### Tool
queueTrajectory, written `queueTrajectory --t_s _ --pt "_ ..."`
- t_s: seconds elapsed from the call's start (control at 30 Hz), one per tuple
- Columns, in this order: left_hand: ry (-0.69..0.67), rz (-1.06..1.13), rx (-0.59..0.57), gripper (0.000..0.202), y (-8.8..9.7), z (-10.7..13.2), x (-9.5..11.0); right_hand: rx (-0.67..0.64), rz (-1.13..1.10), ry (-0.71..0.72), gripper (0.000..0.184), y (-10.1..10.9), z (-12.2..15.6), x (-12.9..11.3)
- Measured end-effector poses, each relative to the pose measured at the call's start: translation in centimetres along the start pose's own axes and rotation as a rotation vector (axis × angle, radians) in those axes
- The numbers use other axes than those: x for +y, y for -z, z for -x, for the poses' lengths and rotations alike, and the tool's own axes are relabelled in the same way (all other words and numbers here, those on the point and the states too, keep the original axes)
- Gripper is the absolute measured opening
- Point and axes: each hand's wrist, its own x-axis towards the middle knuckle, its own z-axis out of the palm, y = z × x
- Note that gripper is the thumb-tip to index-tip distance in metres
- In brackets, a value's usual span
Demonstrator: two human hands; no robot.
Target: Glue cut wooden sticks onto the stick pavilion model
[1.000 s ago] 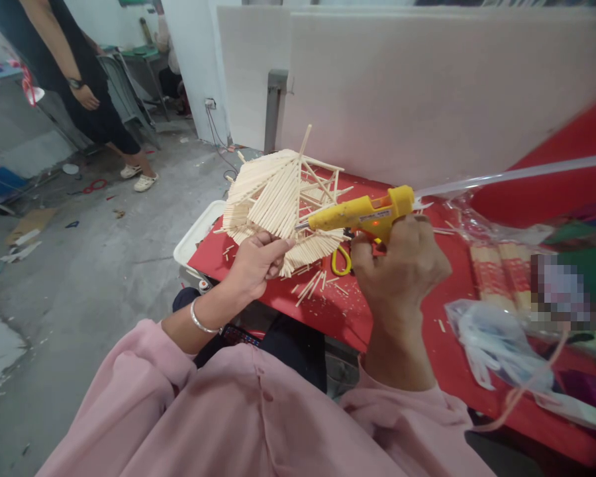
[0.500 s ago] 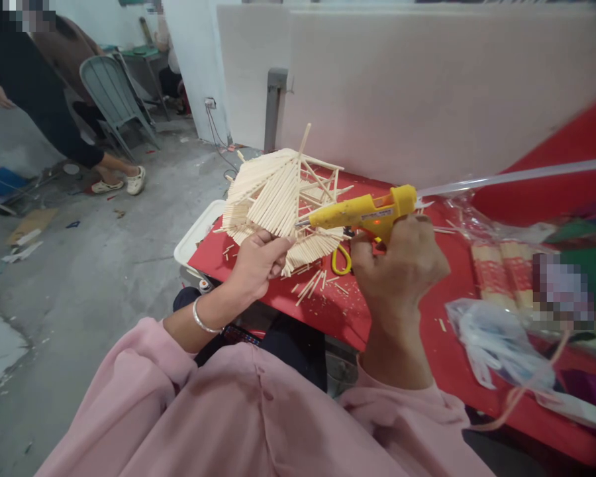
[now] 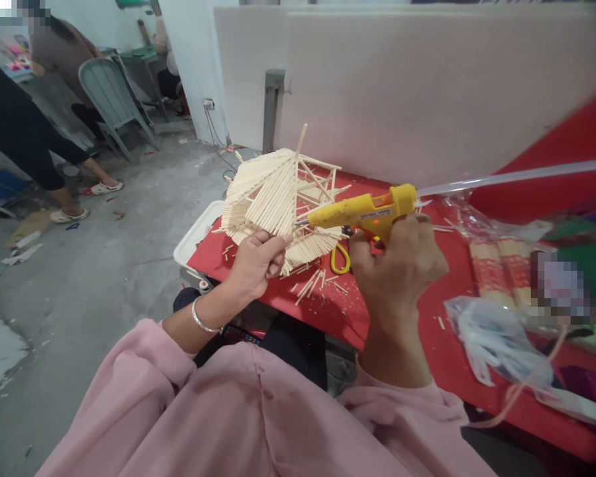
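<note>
One pointed wooden-stick model (image 3: pixel 272 199) sits at twelve o'clock on your red worktop (image 3: pixel 322 321), its near edge pinched by your left hand (image 3: pixel 256 264), seemingly for steadiness, while your right hand (image 3: pixel 401 257) grips a yellow hot-glue gun (image 3: pixel 352 211), aimed toward nine o'clock, apparently to reach that edge.

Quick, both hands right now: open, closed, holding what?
Left hand: closed, thumb and finger pinched at the lower edge of the stick model; what's between them is hidden.
Right hand: closed, holding the yellow glue gun.
</note>
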Motion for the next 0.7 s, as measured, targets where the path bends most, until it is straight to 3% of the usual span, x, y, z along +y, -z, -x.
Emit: queueTrajectory --t_s 0.17,0.7 --pt "-0.005 0.007 0.005 0.042 0.08 0.0 -0.01 -0.023 -0.043 0.008 0.029 -0.23 0.05 -0.08" --pt "0.006 0.021 0.039 0.045 -0.12 -0.11 -0.17 -0.027 -0.025 -0.057 0.021 0.31 0.34 0.15"
